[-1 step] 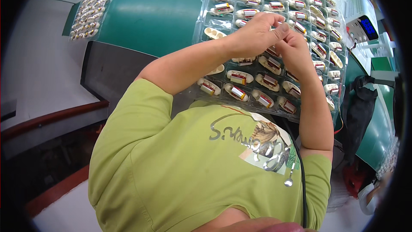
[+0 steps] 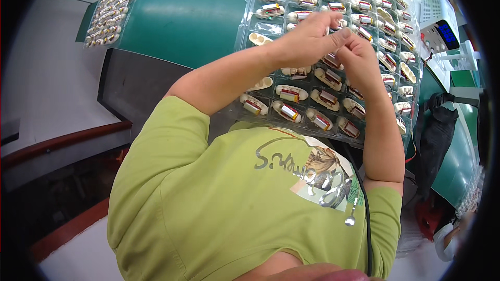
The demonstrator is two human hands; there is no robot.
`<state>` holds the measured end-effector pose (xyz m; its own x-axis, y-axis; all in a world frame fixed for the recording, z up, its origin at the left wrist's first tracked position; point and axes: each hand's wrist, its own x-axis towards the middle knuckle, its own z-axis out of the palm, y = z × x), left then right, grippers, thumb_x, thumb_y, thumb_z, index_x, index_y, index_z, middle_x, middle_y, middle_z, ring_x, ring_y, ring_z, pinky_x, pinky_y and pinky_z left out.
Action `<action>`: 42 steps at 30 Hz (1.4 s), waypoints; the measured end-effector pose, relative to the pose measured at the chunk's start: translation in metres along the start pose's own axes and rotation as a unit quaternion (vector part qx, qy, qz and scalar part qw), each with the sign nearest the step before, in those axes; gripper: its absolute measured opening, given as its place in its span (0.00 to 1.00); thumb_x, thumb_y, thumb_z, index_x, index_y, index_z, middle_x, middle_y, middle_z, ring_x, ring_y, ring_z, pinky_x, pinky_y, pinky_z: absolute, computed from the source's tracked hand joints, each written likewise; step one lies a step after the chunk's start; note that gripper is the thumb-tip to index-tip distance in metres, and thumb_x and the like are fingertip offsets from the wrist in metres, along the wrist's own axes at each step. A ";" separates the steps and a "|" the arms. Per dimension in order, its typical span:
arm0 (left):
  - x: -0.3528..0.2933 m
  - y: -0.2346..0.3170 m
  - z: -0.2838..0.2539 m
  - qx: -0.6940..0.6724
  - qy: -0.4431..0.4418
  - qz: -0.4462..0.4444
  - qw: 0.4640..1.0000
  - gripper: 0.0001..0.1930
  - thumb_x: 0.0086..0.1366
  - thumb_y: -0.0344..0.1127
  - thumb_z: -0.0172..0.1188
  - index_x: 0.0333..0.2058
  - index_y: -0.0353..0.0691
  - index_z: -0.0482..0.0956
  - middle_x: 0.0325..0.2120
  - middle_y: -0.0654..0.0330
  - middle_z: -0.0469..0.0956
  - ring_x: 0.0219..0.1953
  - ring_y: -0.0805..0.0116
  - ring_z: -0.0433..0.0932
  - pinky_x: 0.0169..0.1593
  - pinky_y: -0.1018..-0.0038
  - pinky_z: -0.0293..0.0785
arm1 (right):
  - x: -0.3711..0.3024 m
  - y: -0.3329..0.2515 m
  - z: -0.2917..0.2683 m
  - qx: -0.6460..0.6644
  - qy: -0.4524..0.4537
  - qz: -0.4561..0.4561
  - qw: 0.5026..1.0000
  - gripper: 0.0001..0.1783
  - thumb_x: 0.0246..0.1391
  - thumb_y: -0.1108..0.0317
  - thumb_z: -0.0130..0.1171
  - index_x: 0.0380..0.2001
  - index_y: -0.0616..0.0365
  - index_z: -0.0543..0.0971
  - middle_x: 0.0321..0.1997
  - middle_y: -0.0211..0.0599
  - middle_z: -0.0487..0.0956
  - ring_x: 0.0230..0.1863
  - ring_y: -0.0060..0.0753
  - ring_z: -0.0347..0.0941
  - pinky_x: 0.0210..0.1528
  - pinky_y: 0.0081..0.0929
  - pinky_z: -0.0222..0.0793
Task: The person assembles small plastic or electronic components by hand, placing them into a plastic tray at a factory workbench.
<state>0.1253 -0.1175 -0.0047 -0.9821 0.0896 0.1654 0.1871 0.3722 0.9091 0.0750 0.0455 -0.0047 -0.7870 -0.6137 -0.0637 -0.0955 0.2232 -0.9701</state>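
Note:
My left hand (image 2: pixel 314 35) and my right hand (image 2: pixel 358 61) meet over a clear plastic tray (image 2: pixel 244 23), thumb tips close together. Both sets of fingers are closed in a pinch. What they hold is mostly hidden; only a pale sliver shows near the left fingers. Rows of the tray's cells carry oblong cream-white shells (image 2: pixel 291 93), most with a silver battery-like block and red wires on top. One shell (image 2: pixel 260 38) left of my left hand has round hollows and no block. A tray cell (image 2: pixel 267 27) just above it holds no shell.
The table (image 2: pixel 192 18) is green. A second filled tray (image 2: pixel 110 8) lies at the far left. To the right stand a white boxy instrument (image 2: pixel 440 18) with a blue-lit display and a black bag-like item (image 2: pixel 437 130). A black cable (image 2: pixel 368 218) runs down my shirt.
My left hand's fingers have shifted slightly left and up, and a little more shows beneath them. The right hand has barely moved, and the tray looks the same.

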 end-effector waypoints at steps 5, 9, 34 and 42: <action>-0.016 -0.008 -0.082 0.177 -0.035 -0.035 0.983 0.19 0.50 0.32 0.62 0.43 0.36 0.77 0.37 0.61 0.74 0.36 0.73 0.74 0.38 0.73 0.73 | 0.008 0.000 -0.017 -0.081 0.142 -0.113 0.980 0.11 0.56 0.63 0.61 0.31 0.61 0.80 0.19 0.19 0.71 0.21 0.10 0.60 0.24 0.13 0.56; -0.042 -0.009 -0.097 0.385 -0.148 -0.032 0.910 0.12 0.47 0.30 0.63 0.34 0.36 0.80 0.33 0.59 0.75 0.34 0.70 0.74 0.35 0.72 0.72 | 0.004 -0.010 -0.011 -0.069 0.185 -0.170 0.966 0.07 0.54 0.68 0.63 0.33 0.60 0.80 0.23 0.23 0.76 0.23 0.10 0.63 0.26 0.13 0.60; 0.007 0.003 -0.043 -0.188 0.012 -0.107 0.976 0.17 0.54 0.31 0.65 0.42 0.40 0.71 0.33 0.60 0.75 0.31 0.73 0.77 0.31 0.79 0.73 | 0.008 0.000 -0.017 -0.011 0.079 -0.091 0.993 0.13 0.58 0.61 0.57 0.30 0.61 0.79 0.21 0.24 0.74 0.24 0.15 0.65 0.28 0.19 0.62; 0.004 0.004 -0.027 -0.027 -0.036 -0.014 0.999 0.17 0.51 0.31 0.65 0.41 0.39 0.77 0.32 0.63 0.76 0.30 0.78 0.75 0.33 0.80 0.72 | 0.002 -0.005 -0.006 -0.066 -0.036 -0.043 0.996 0.12 0.57 0.64 0.54 0.35 0.62 0.78 0.20 0.37 0.74 0.23 0.26 0.66 0.29 0.28 0.64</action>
<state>0.1217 -0.1409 0.0098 -0.9828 0.1457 0.1131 0.1555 0.3246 0.9330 0.0704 0.0478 0.0011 -0.7276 -0.6860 -0.0036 -0.2433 0.2630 -0.9336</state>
